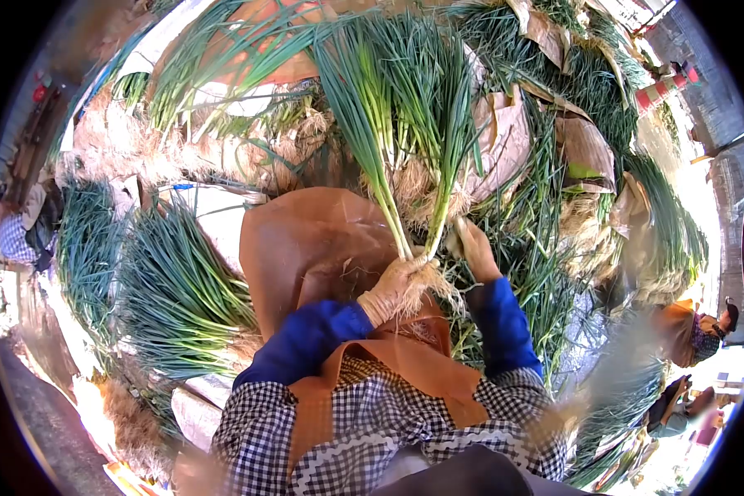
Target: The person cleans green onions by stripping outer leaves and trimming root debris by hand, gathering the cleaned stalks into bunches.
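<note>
My left hand (401,281) is closed around the white lower ends of a few green onions (388,207), their roots hanging below my fingers and their long leaves pointing away from me. To its right, my right hand (475,248) is closed beside the stalks, fingers curled; whatever they grip is hidden. Just beyond both hands lies a larger pile of green onions (422,91), with a tangle of pale roots (417,186) at its near end. A brown apron (314,240) covers my lap under the left hand.
Bundles of green onions lie at left (182,289) and far left (91,240). More leaves and brown paper sheets (504,140) are heaped at right. Roots fill the upper left around a cloth-like sheet (215,215). Other people sit at the far left (25,223) and right (698,331).
</note>
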Motion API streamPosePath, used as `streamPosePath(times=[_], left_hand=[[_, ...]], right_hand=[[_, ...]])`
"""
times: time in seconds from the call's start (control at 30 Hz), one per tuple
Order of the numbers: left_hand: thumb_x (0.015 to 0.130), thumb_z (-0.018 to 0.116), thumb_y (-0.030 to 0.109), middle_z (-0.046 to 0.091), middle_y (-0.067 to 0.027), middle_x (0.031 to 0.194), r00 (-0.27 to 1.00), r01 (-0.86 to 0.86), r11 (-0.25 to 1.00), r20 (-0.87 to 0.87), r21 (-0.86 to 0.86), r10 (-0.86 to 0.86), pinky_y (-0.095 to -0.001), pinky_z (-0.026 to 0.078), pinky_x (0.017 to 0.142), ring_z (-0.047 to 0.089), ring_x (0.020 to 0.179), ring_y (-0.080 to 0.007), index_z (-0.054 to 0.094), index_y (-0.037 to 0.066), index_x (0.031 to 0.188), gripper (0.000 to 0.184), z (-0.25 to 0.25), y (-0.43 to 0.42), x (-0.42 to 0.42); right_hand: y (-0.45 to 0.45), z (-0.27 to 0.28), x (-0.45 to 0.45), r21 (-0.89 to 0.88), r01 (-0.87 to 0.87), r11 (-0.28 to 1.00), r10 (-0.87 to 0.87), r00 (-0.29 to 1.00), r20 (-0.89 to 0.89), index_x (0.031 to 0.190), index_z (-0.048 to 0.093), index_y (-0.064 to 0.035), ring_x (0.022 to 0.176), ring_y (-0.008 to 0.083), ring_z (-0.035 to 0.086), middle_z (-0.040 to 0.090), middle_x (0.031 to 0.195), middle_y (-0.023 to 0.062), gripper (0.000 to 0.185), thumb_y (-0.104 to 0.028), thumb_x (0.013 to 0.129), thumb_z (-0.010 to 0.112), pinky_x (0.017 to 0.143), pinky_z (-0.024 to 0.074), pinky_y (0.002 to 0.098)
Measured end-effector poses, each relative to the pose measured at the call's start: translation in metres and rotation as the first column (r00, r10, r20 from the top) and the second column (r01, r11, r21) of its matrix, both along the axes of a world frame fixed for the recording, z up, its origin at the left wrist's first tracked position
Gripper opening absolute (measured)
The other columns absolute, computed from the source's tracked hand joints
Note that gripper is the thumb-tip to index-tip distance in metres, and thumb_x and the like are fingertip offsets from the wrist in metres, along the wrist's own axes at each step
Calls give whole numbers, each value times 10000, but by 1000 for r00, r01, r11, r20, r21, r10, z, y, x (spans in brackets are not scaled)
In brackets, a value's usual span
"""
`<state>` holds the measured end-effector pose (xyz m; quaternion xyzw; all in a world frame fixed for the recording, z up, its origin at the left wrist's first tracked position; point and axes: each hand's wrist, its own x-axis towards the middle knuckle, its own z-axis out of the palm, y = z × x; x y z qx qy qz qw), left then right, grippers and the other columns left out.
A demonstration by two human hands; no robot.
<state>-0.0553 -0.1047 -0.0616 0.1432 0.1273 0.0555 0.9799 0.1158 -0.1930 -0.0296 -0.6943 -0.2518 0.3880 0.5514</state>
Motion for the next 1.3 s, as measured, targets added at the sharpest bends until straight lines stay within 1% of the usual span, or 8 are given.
streamPosePath(times=[0.1, 0.17, 0.3, 0.5, 0.73, 1.03, 1.23, 1.3], left_hand=[[865, 565, 142, 557, -39, 853, 978, -100, 970, -158, 220, 137, -235, 472, 683, 547, 762, -113, 489, 13, 1115, 291, 13, -7, 4], [788, 636, 32, 495, -2, 920, 954, -161, 852, -144, 497, 264, -230, 459, 708, 510, 804, -111, 458, 40, 1106, 364, 12, -7, -2], [785, 611, 1, 494, -8, 870, 888, -210, 801, -234, 561, 396, -233, 462, 668, 516, 775, -113, 468, 43, 1060, 313, -11, -13, 1], [843, 555, 65, 539, -27, 879, 889, -289, 906, -265, 308, 374, -254, 464, 686, 538, 763, -117, 492, 32, 1063, 231, -15, 4, 5], [851, 555, 36, 525, 6, 869, 870, -330, 824, -190, 462, 455, -213, 424, 702, 501, 763, -83, 509, 39, 1043, 197, -12, -5, 6], [799, 627, 50, 491, 4, 799, 814, -351, 746, -209, 566, 542, -204, 397, 603, 447, 681, -76, 503, 23, 966, 209, -11, -7, 9], [798, 622, 13, 552, -9, 822, 834, -314, 793, -248, 523, 494, -213, 429, 712, 513, 737, -92, 563, 5, 914, 131, -21, -7, 9], [815, 615, 46, 558, -17, 814, 820, -345, 788, -244, 510, 517, -225, 449, 683, 526, 732, -101, 560, 4, 927, 132, -18, -3, 8]], right_hand=[[72, -34, -7, 440, 137, 887, -232, 957, 171, 917, 578, -57, 558, 78, 461, 540, 661, -19, 223, -247, 922, 462, 510, 380, 226], [81, -58, -3, 49, 74, 996, -74, 997, 14, 871, 591, -61, 572, 108, 466, 536, 660, -33, 218, -250, 902, 487, 552, 411, 262], [80, -24, -29, -330, 307, 892, 111, 561, 821, 831, 553, -76, 695, 401, 585, 592, 712, 230, 281, -341, 863, 465, 625, 456, 479], [26, -19, -43, -62, 121, 991, -114, 987, 112, 766, 568, -74, 423, 86, 399, 465, 511, 8, 226, -228, 914, 493, 401, 340, 213], [79, 19, -11, -440, 28, 897, 314, 661, 682, 907, 585, -22, 788, 373, 589, 615, 774, 209, 534, -542, 816, 503, 702, 455, 435], [54, -42, -13, -333, 256, 907, 116, 608, 785, 851, 606, -72, 689, 376, 588, 598, 700, 197, 340, -356, 883, 421, 644, 458, 452], [55, -17, -12, -184, 206, 961, -144, 942, 304, 913, 618, -50, 596, 314, 589, 606, 674, 177, 319, -351, 849, 535, 556, 455, 371], [58, -8, -19, -308, 194, 931, 129, 616, 777, 897, 613, -26, 565, 195, 587, 581, 613, 158, 389, -400, 871, 507, 527, 461, 267]])
